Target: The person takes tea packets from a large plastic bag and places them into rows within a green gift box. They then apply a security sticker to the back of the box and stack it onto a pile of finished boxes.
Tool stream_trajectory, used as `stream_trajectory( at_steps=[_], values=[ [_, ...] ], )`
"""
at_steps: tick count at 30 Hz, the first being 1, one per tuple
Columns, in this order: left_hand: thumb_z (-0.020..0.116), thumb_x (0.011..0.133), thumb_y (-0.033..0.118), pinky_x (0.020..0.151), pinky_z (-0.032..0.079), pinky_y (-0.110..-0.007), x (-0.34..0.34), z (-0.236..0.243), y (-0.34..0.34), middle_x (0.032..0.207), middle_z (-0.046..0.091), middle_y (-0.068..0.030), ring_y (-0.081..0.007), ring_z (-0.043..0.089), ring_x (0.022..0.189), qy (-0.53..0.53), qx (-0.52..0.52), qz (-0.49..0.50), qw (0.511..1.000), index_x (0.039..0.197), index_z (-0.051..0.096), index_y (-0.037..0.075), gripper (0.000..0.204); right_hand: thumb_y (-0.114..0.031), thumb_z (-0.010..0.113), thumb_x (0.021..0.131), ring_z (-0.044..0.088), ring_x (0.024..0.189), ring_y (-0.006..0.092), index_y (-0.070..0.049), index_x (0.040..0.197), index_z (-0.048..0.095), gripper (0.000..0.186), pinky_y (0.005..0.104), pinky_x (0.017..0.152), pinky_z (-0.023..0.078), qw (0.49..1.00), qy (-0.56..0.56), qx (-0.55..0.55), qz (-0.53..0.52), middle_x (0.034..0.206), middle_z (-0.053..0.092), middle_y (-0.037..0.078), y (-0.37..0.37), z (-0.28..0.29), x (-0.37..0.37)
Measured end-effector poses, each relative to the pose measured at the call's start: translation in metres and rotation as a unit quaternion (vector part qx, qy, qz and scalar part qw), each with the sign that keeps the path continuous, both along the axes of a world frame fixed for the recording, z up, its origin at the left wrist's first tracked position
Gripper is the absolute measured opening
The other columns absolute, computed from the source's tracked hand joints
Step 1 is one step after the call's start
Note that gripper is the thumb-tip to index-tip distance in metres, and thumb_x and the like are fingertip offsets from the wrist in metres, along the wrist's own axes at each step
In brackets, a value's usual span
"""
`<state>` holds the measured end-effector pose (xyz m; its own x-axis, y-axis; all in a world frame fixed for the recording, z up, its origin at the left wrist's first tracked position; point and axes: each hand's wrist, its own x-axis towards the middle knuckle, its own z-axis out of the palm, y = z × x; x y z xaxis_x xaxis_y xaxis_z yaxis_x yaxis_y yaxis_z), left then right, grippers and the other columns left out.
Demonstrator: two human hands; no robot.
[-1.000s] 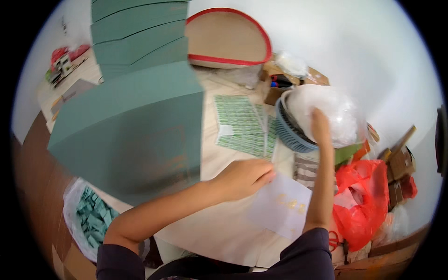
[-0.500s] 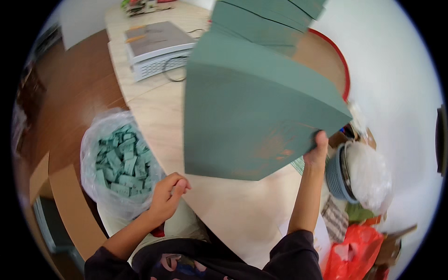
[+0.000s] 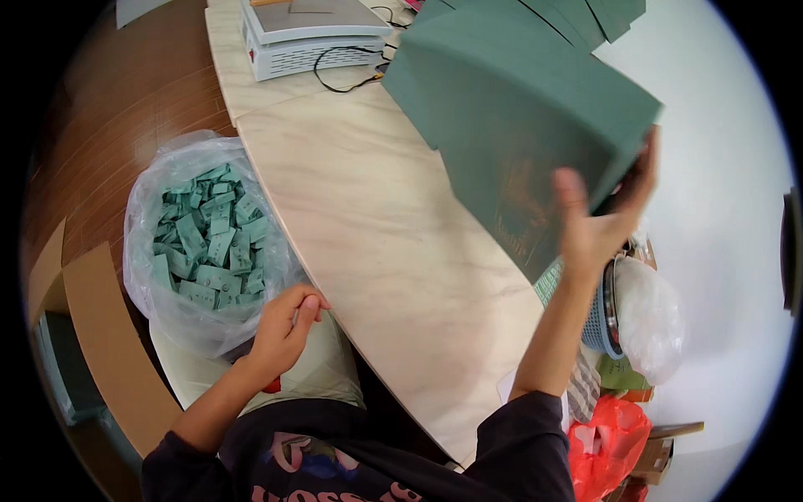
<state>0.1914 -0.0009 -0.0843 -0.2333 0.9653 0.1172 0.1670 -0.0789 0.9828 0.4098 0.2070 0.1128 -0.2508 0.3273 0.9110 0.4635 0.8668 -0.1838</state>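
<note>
A large dark green box (image 3: 502,125), scuffed with brownish marks on its near face, is tilted over the far right of the table. My right hand (image 3: 598,217) grips its near right corner, the thumb over the scuffed face and the fingers round the side edge, partly hidden. More green boxes (image 3: 577,21) lie behind it at the top. My left hand (image 3: 288,326) is loosely closed near the table's front edge, with nothing visible in it. Beside that hand stands a clear plastic bag (image 3: 138,251) full of small folded green pieces (image 3: 219,243).
The marbled cream table (image 3: 360,217) curves across the middle. On its far part sits a white and grey appliance (image 3: 318,54) with a black cable (image 3: 322,79). An open cardboard box (image 3: 117,326) stands at lower left. A blue basket (image 3: 595,322) and a red plastic bag (image 3: 609,443) are at right.
My right hand has moved the green box up and to the right, baring more tabletop. Its thumb now spreads further from the fingers. My left hand stays loosely closed near the table edge.
</note>
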Motion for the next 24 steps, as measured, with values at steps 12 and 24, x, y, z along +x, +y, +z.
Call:
stream_trajectory(
  at_steps=[12, 24],
  values=[
    [0.043, 0.099, 0.021, 0.104, 0.034, -0.035, -0.029, -0.005, 0.005, 0.132, 0.048, -0.0149, -0.0234, 0.047, 0.122, -0.02, 0.038, 0.094, 0.995, 0.137, 0.04, 0.0, 0.042, -0.021, 0.086, 0.043, 0.044, 0.117, 0.0337, -0.029, 0.125, 0.06, 0.087, 0.0467, 0.096, 0.034, 0.959, -0.279, 0.057, -0.009, 0.132, 0.044, 0.017, -0.067, -0.151, -0.092],
    [0.042, 0.099, 0.018, 0.109, 0.028, -0.035, -0.026, -0.009, 0.016, 0.137, 0.044, -0.017, -0.0268, 0.041, 0.128, -0.015, 0.038, 0.105, 0.994, 0.138, 0.039, -0.003, 0.044, -0.009, 0.071, 0.072, 0.055, 0.104, 0.0273, -0.011, 0.12, 0.058, 0.049, 0.0417, 0.094, 0.038, 0.982, -0.163, -0.088, 0.041, 0.119, 0.058, 0.009, -0.109, -0.18, -0.079]
  ],
)
